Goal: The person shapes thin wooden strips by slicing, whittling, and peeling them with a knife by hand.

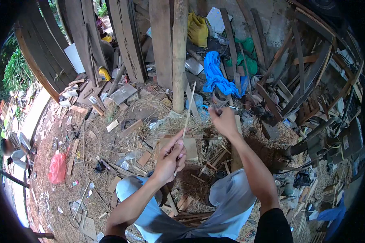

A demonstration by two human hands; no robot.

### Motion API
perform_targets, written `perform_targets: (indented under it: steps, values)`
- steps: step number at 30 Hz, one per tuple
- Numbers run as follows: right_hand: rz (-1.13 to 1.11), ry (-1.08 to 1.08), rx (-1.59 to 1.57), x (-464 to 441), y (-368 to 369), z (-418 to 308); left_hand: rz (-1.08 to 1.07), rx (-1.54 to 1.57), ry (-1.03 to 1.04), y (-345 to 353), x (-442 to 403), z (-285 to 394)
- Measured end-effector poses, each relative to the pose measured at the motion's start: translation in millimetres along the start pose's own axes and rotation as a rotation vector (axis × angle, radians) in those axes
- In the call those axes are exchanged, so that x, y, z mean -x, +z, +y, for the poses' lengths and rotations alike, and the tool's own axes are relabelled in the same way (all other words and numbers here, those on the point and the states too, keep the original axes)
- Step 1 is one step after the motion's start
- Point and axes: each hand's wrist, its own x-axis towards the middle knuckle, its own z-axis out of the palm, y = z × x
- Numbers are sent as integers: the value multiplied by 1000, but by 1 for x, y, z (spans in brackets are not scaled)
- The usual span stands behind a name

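My left hand is closed around the lower end of a thin, pale wooden stick, which points up and slightly right. To the right and farther forward, my right hand is curled shut, apart from the stick. A small shiny edge shows by its fingers, but I cannot make out what it holds. Below the hands, in front of my knees, a flat wooden board lies among shavings and thin wood strips.
A wooden post stands straight ahead, with tall planks leaning behind it. Blue plastic sheeting lies beyond my right hand. A red plastic bag is on the littered ground at left, and a person sits at the far left.
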Motion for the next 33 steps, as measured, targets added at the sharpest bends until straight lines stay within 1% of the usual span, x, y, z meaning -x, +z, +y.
perform_targets:
  steps: [1,3,4,6,10,12,13,15,16,17,18,19,20,21,23,24,25,26,27,29,32,33]
  values:
    - [-1,-7,0,10,2,-11,1,0,7,0,0,0]
    - [-82,-259,198,30,10,-23,39,8,-17,1,0,-1]
    - [-79,-257,200,38,17,-29,36,9,-18,3,0,-2]
    - [-109,-441,480,49,29,-37,70,20,-20,10,1,-3]
    - [-39,-433,503,41,36,-33,77,-73,25,-2,-4,-14]
    - [-95,-311,521,39,32,-39,116,-86,35,-2,-6,-15]
    - [-95,-310,521,33,31,-36,115,-85,34,-2,-3,-15]
    - [85,-120,619,10,20,-23,137,-171,-17,2,6,-17]
    - [127,-71,641,-6,3,-14,136,-173,-16,4,13,-22]
    - [173,-21,657,-19,-14,-4,42,-222,-23,7,20,-27]
    - [184,-26,650,-21,-18,8,-53,-273,-25,8,22,-27]
    - [246,34,534,-22,-21,18,-56,-280,-10,8,18,-20]
    - [299,97,421,-23,-20,28,-15,-195,-50,9,16,-14]
    - [294,100,422,-20,-18,27,29,-105,-102,9,15,-10]
    - [52,79,289,-11,-12,24,38,-97,-107,2,7,-6]
    - [33,-15,248,0,-7,10,50,-46,-60,-1,3,-5]
    - [-33,-175,285,12,0,2,64,0,-12,-2,0,-3]
    - [-100,-334,319,22,9,-4,58,15,-6,0,-1,-2]
    - [-177,-445,389,31,19,-13,63,12,-9,2,-2,-4]
    - [-91,-471,453,40,34,-25,136,-58,2,5,-4,-11]
    - [-100,-397,473,29,42,-22,166,-69,13,-2,-7,-11]
    - [-94,-405,473,26,42,-27,164,-71,22,-2,-10,-10]
